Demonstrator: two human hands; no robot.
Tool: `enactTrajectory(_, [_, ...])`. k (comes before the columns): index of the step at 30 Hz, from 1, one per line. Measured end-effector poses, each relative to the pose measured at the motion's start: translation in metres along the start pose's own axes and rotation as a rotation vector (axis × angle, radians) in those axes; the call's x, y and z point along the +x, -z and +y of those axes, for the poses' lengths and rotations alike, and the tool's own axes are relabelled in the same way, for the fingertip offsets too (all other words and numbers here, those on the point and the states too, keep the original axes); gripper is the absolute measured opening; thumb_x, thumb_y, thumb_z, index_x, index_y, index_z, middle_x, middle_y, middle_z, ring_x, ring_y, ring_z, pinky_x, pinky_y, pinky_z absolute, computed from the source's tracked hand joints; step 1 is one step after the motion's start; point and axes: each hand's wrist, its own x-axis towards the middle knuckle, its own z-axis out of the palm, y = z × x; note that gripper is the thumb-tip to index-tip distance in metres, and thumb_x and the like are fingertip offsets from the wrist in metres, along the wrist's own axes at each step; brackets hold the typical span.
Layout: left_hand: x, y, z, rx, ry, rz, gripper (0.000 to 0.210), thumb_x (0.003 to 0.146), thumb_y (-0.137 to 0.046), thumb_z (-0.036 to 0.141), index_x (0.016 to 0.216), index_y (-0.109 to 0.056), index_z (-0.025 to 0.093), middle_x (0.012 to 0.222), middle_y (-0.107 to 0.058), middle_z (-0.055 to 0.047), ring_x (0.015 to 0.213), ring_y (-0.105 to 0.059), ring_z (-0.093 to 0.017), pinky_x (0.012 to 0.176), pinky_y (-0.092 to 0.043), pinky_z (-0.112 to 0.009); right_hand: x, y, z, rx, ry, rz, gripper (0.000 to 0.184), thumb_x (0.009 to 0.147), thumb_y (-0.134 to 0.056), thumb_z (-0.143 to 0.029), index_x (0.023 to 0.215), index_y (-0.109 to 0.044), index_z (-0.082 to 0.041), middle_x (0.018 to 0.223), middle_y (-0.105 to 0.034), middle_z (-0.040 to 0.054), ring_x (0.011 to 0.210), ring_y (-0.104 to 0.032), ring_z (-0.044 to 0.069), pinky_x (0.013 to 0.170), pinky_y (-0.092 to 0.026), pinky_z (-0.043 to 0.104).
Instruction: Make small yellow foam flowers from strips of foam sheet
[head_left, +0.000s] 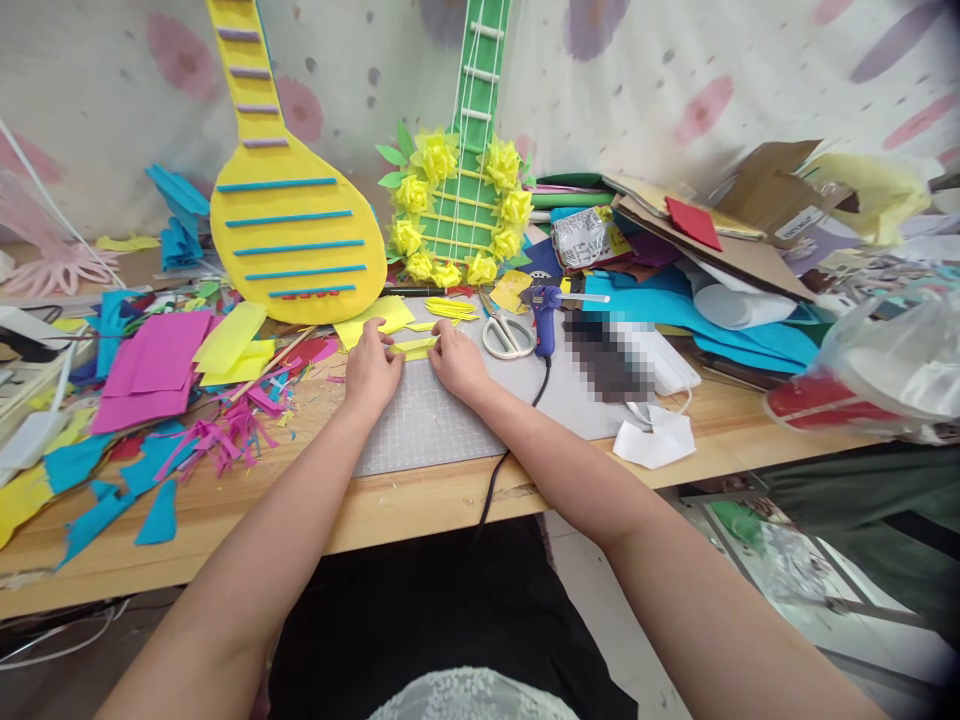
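A narrow strip of yellow crepe paper (415, 348) stretches between my two hands, low over the grey cutting mat (420, 430). My left hand (373, 362) pinches its left end, and my right hand (457, 358) pinches the other. Just behind the fingers lie a yellow paper piece (386, 314) and a small pile of thin yellow strips (451, 309). White-handled scissors (508, 337) rest to the right of my right hand. Beside them is a purple glue gun (544, 318) with its black cord running toward the table's front edge.
A yellow lute-shaped craft (300, 220) and a green one edged with yellow paper flowers (466, 200) lean at the back. Magenta paper (154, 360) and scraps cover the left side. Cardboard (720, 245), blue paper (675, 310) and a bagged red cup (832, 400) crowd the right.
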Motion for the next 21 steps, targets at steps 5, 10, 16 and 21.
enactTrajectory(5, [-0.0007, 0.0007, 0.0022, 0.014, -0.007, 0.052, 0.048, 0.070, -0.057, 0.016, 0.114, -0.039, 0.022, 0.110, -0.055, -0.007, 0.091, -0.061, -0.019, 0.082, -0.048, -0.036, -0.0011, 0.0028, -0.0014, -0.016, 0.017, -0.017, 0.021, 0.081, -0.042, -0.014, 0.101, -0.048, -0.016, 0.090, -0.061, 0.0090, 0.083, -0.054, 0.021, 0.072, -0.040, 0.031])
enactTrajectory(10, [-0.0006, 0.0001, 0.0039, 0.014, -0.008, 0.053, 0.043, 0.069, -0.058, 0.012, 0.107, -0.041, 0.021, 0.108, -0.051, -0.007, 0.097, -0.057, -0.019, 0.081, -0.047, -0.033, -0.0004, 0.0005, 0.0008, -0.040, 0.043, -0.002, 0.020, 0.080, -0.042, -0.014, 0.099, -0.048, -0.016, 0.090, -0.061, 0.0075, 0.082, -0.053, 0.020, 0.069, -0.038, 0.030])
enactTrajectory(16, [0.0002, 0.0001, 0.0041, 0.072, -0.031, 0.052, 0.027, 0.069, -0.058, 0.012, 0.094, -0.049, 0.019, 0.098, -0.049, -0.005, 0.086, -0.055, -0.018, 0.081, -0.045, -0.034, -0.0002, -0.0011, 0.0021, -0.065, 0.052, -0.006, 0.017, 0.081, -0.041, -0.014, 0.095, -0.051, -0.017, 0.091, -0.060, 0.0075, 0.084, -0.052, 0.020, 0.070, -0.038, 0.029])
enactTrajectory(21, [-0.0009, -0.0006, 0.0054, 0.229, -0.167, 0.005, 0.014, 0.075, -0.052, 0.015, 0.075, -0.063, 0.023, 0.091, -0.051, -0.007, 0.098, -0.049, -0.024, 0.088, -0.039, -0.039, -0.0008, -0.0008, 0.0014, -0.081, 0.064, -0.005, 0.019, 0.084, -0.038, -0.014, 0.096, -0.052, -0.018, 0.096, -0.058, 0.0088, 0.086, -0.052, 0.020, 0.071, -0.038, 0.030])
